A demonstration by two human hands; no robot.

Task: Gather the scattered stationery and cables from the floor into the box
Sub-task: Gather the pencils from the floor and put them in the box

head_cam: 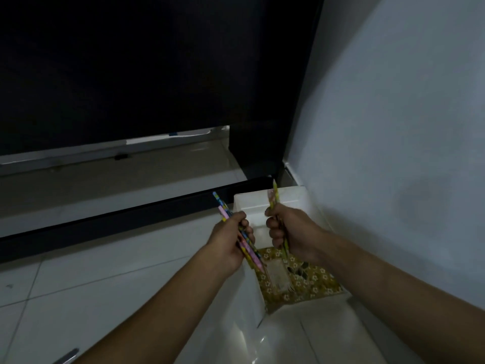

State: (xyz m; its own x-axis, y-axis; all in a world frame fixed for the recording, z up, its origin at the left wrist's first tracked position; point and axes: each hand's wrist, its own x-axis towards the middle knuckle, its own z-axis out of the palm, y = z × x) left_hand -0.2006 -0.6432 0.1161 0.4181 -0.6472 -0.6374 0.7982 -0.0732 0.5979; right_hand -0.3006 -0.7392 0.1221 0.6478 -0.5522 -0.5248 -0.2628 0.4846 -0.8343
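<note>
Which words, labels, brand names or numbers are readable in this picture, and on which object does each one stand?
None can be read.
Pencils in left hand: coloured patterns only, no legible lettering.
Pencils in right hand: same, blurred.
White box: no print visible.
Floral item in the box: a pale patch, too blurred to read.

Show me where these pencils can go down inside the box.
Free: the white floor of the box at its far end, beyond both hands. Crowded: the near end, where a floral-patterned item covers the bottom, and the middle, under the left hand and right hand.
</note>
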